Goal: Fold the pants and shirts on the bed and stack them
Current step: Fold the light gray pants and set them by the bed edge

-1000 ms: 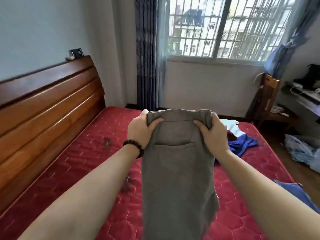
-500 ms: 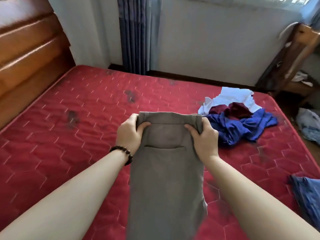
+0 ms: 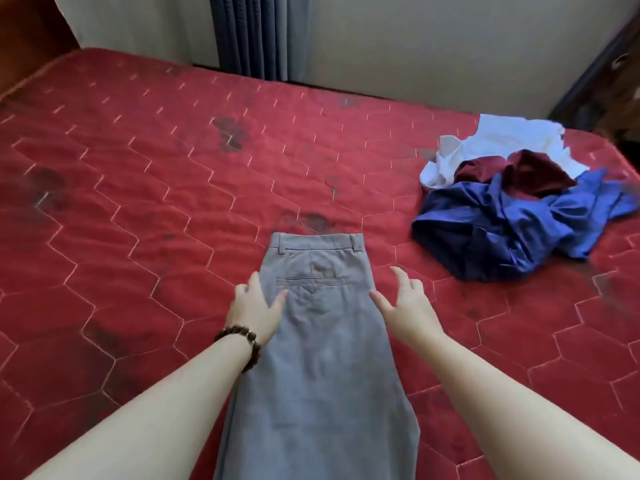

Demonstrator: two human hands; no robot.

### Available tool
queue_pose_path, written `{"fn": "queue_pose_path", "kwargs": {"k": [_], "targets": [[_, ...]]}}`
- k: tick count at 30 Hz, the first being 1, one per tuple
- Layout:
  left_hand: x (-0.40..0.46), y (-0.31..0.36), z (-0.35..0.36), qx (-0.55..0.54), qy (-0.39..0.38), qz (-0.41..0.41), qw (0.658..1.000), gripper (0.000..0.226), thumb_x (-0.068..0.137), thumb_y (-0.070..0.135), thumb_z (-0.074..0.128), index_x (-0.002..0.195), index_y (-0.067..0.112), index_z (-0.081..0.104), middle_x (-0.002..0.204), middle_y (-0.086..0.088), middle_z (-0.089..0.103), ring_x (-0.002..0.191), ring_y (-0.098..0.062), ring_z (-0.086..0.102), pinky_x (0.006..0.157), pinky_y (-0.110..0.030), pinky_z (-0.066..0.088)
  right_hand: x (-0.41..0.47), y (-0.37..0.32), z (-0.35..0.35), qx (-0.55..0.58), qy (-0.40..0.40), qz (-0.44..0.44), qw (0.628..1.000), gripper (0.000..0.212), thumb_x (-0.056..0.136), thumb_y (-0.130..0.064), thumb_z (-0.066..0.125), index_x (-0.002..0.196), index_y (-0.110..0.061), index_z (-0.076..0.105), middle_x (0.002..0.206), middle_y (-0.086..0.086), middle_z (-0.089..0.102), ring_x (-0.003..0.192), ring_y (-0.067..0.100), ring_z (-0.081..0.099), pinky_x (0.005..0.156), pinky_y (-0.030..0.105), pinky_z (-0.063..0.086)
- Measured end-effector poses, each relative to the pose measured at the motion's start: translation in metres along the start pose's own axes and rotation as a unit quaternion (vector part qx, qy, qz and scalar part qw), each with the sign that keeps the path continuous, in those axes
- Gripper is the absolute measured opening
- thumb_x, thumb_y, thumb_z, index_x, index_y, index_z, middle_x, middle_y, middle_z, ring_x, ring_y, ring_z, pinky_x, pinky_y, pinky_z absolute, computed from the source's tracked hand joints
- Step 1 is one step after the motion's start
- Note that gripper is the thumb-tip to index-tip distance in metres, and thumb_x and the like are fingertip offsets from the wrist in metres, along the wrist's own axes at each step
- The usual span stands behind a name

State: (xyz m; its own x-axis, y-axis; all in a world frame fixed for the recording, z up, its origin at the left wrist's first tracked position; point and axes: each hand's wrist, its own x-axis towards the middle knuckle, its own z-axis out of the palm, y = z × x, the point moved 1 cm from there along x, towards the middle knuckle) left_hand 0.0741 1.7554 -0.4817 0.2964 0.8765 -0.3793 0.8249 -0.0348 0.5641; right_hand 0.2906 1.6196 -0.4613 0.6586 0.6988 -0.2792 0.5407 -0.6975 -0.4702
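Grey pants (image 3: 317, 344), folded lengthwise with the back pocket up, lie flat on the red quilted mattress (image 3: 145, 209), waistband pointing away from me. My left hand (image 3: 254, 308), with a bead bracelet on its wrist, rests open on the pants' left edge below the waistband. At the right edge my right hand (image 3: 403, 303) is open with its fingers spread, and holds nothing. To the right lies a heap of unfolded clothes: a blue garment (image 3: 512, 230), a dark red one (image 3: 519, 171) and a white one (image 3: 502, 140).
A wall and a dark blue curtain (image 3: 256, 36) stand behind the bed's far edge. Dark wooden furniture (image 3: 602, 81) is at the far right. The headboard corner (image 3: 31, 26) shows at the top left.
The pants were held up by the waistband in both hands; now they lie flat on the mattress. Both hands have let go and slid down beside the pocket. The view has tilted down.
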Motion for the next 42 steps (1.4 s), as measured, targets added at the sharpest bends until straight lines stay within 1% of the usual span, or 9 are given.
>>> {"fn": "queue_pose_path", "kwargs": {"k": [8,13,16,19,22,26,31,38,42], "targets": [[0.019,-0.009,0.027,0.157,0.097,-0.052,0.982,0.059,0.093,0.062,0.037,0.105,0.006,0.049,0.108,-0.016,0.066,0.100,-0.035,0.064,0.070,-0.035,0.041,-0.005,0.002,0.065,-0.029,-0.011,0.011,0.999,0.063,0.098,-0.053,0.035,0.147,-0.051,-0.005,0.105,0.002,0.045,0.085,0.028,0.053,0.066,0.034,0.037],[0.020,-0.012,0.029,0.158,0.147,0.025,0.976,0.047,0.093,0.060,0.039,0.089,0.013,0.042,0.091,-0.016,0.068,0.085,-0.036,0.066,0.061,-0.035,0.036,-0.007,0.004,0.071,-0.070,0.077,-0.040,0.994,0.049,0.101,-0.047,0.031,0.147,-0.054,0.015,0.091,0.000,0.041,0.065,0.024,0.050,0.060,0.033,0.040],[0.017,-0.015,0.030,0.165,0.189,0.003,0.968,0.047,0.089,0.050,0.056,0.108,0.008,0.049,0.110,-0.017,0.061,0.100,-0.036,0.060,0.075,-0.042,0.042,-0.007,0.000,0.077,-0.168,0.083,-0.004,0.982,0.050,0.099,-0.048,0.037,0.148,-0.045,0.026,0.112,0.006,0.044,0.083,0.026,0.053,0.069,0.034,0.043],[0.008,-0.001,0.044,0.172,0.262,0.194,0.930,0.038,0.086,0.020,0.057,0.122,0.006,0.058,0.126,-0.017,0.056,0.118,-0.035,0.053,0.094,-0.048,0.041,-0.001,-0.020,0.080,-0.213,0.215,-0.116,0.946,0.052,0.087,-0.026,0.062,0.138,-0.017,0.052,0.136,0.020,0.050,0.120,0.038,0.051,0.098,0.051,0.040],[0.009,0.012,0.068,0.224,0.140,0.337,0.904,0.049,0.090,0.016,0.042,0.138,0.008,0.049,0.146,-0.012,0.046,0.137,-0.029,0.040,0.112,-0.045,0.031,0.007,-0.043,0.095,-0.205,0.154,-0.270,0.928,0.053,0.086,-0.012,0.045,0.138,-0.006,0.050,0.147,0.015,0.043,0.138,0.032,0.038,0.117,0.050,0.016],[0.025,-0.007,0.080,0.299,0.070,0.277,0.910,0.054,0.097,0.043,0.018,0.150,0.036,0.023,0.161,0.006,0.013,0.149,-0.028,0.001,0.117,-0.053,-0.007,0.016,-0.032,0.118,-0.178,0.052,-0.220,0.958,0.056,0.100,-0.031,0.032,0.153,-0.028,0.016,0.161,-0.008,0.013,0.149,0.012,0.000,0.118,0.040,-0.015],[0.029,-0.010,0.088,0.313,0.131,0.177,0.924,0.063,0.089,0.058,0.022,0.150,0.043,0.013,0.162,-0.005,0.010,0.145,-0.047,-0.003,0.106,-0.074,0.001,0.018,-0.029,0.126,-0.192,0.130,-0.168,0.958,0.060,0.094,-0.042,0.022,0.152,-0.027,0.023,0.161,0.008,0.012,0.149,0.025,0.002,0.119,0.045,-0.009],[0.039,-0.001,0.078,0.287,0.032,0.174,0.942,0.064,0.092,0.062,0.018,0.149,0.046,-0.008,0.161,-0.002,-0.017,0.143,-0.038,-0.023,0.111,-0.066,-0.007,0.029,-0.036,0.113,-0.221,0.004,-0.145,0.964,0.060,0.100,-0.045,0.017,0.153,-0.030,-0.007,0.161,0.007,-0.015,0.147,0.023,-0.020,0.118,0.044,-0.015],[0.003,-0.028,0.038,0.205,0.119,0.123,0.964,0.063,0.093,0.048,0.047,0.150,0.043,0.020,0.160,-0.016,0.011,0.143,-0.037,0.020,0.108,-0.054,0.025,0.003,-0.020,0.077,-0.187,0.082,-0.166,0.965,0.057,0.098,-0.045,0.040,0.151,-0.033,0.023,0.160,0.014,0.013,0.145,0.032,0.017,0.117,0.042,0.016]]}}
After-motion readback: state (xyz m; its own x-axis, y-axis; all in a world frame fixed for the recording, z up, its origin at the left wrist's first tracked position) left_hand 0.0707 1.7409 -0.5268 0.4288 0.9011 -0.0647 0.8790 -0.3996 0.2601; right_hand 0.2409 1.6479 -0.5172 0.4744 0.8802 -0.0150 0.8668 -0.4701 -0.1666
